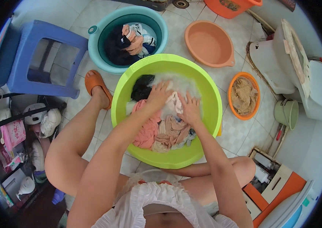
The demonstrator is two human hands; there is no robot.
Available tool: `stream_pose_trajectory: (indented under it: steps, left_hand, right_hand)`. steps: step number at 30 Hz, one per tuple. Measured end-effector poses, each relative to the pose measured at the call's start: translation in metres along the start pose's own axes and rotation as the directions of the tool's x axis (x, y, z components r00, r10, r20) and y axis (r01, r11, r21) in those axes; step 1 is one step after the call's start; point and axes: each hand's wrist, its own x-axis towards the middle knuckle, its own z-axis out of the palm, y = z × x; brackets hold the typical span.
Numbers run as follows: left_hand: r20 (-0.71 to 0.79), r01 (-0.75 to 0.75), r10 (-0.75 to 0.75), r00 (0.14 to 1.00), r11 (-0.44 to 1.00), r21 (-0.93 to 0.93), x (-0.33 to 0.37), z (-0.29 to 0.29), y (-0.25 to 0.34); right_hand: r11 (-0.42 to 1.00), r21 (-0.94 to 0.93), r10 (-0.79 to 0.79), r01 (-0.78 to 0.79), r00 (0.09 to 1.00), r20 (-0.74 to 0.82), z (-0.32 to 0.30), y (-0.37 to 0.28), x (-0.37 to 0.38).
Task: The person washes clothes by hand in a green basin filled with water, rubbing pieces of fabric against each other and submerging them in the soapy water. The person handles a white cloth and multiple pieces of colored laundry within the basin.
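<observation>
A large lime-green basin [121,125] stands between my legs, holding wet clothes and white suds [183,83]. My left hand [160,95] lies on the suds near a black garment [142,88], its fingers spread. To its right, my right hand [189,110] presses down with fingers apart, its thumb side touching a bunched white cloth [173,102]. That cloth lies between both hands. Nearer to me in the basin are a pink garment [145,131] and a beige garment [173,133]. The suds partly hide some fingertips.
A teal basin [95,49] with clothes stands beyond the green one. An orange basin [209,43] and a small orange bowl [243,95] with tan cloth are to the right, near a toilet [273,64]. A blue stool [20,62] and a shelf with shoes [49,122] line the left.
</observation>
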Motion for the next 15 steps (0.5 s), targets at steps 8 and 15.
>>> stream_pose_trajectory:
  steps: [8, 15]
  left_hand:
    - [0.468, 0.632, -0.445, 0.763, 0.665, -0.398, 0.049, -0.016, 0.000]
    - [0.227, 0.237, -0.420, 0.879, -0.030, -0.971, 0.021, 0.034, -0.042]
  right_hand:
    - [0.986, 0.166, 0.015, -0.028, 0.997, 0.079, 0.042, 0.020, 0.054]
    - [0.912, 0.410, 0.230, 0.016, 0.808, -0.543, 0.024, 0.002, 0.033]
